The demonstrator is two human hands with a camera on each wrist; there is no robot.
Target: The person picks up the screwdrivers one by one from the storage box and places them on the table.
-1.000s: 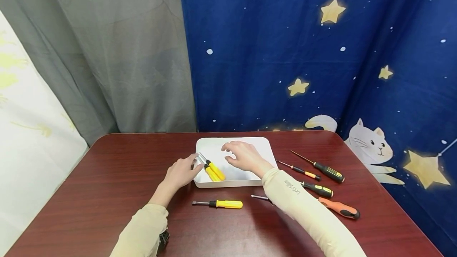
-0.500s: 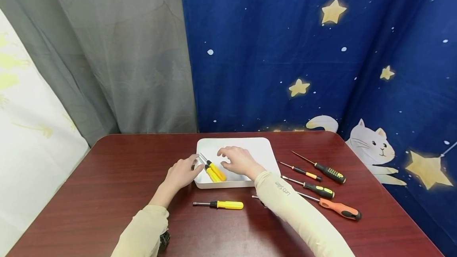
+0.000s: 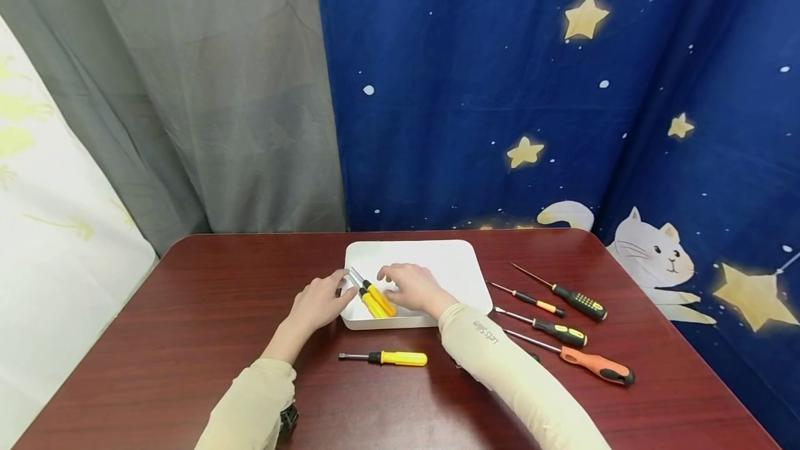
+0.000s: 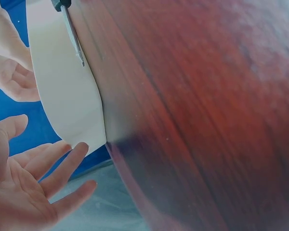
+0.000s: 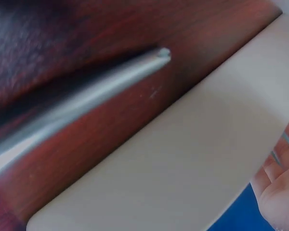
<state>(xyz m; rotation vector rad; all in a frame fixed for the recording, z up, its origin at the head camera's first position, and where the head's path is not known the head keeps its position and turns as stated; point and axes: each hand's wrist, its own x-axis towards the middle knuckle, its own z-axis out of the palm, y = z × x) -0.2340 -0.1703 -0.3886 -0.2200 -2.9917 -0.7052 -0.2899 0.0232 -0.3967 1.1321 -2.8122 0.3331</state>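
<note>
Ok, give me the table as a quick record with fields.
left hand: at the left edge of the white tray
right hand: above the tray, nothing visibly held
in tray: two yellow-handled screwdrivers
in front of tray: third yellow-handled screwdriver
right side of table: four other screwdrivers
partly hidden: dark object by the right sleeve

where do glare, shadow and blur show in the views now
Head view: mostly crisp, soft sheen on the tabletop; left wrist view: hazy glare upper right, dark shadow beside the white tray; right wrist view: bright highlight along the slightly soft screwdriver shaft.
</note>
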